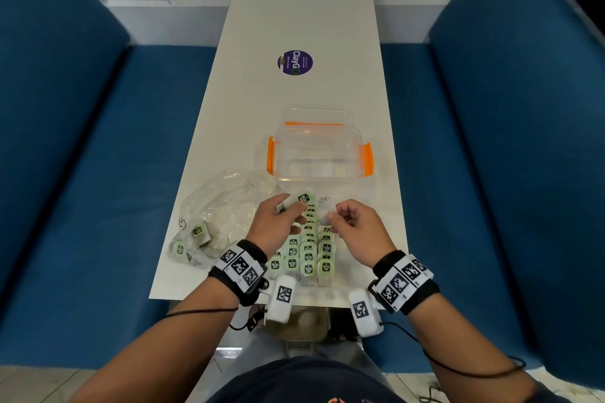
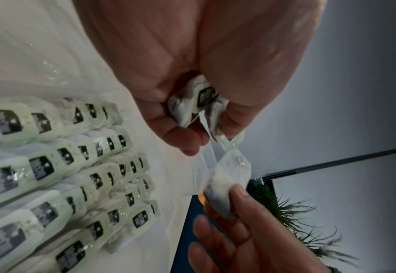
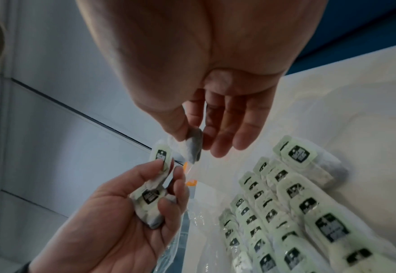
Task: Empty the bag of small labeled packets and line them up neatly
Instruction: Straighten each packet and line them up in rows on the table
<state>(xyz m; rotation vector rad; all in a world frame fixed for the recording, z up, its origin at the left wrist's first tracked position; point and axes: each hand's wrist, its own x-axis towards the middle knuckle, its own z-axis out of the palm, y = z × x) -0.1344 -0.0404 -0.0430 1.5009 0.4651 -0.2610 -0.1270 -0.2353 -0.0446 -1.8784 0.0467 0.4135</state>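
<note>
Above the lined packets [image 1: 311, 252], left hand [image 1: 275, 226] grips several packets [image 1: 302, 199]; right hand [image 1: 355, 227] pinches one packet [image 3: 193, 146], hanging lengthwise.

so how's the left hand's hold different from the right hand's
The left hand cups a small bunch of packets in its curled fingers; the right hand pinches a single packet between thumb and forefinger. The left hand's packets show green labels; the right hand's shows none. Both hover over the rows on the table.
</note>
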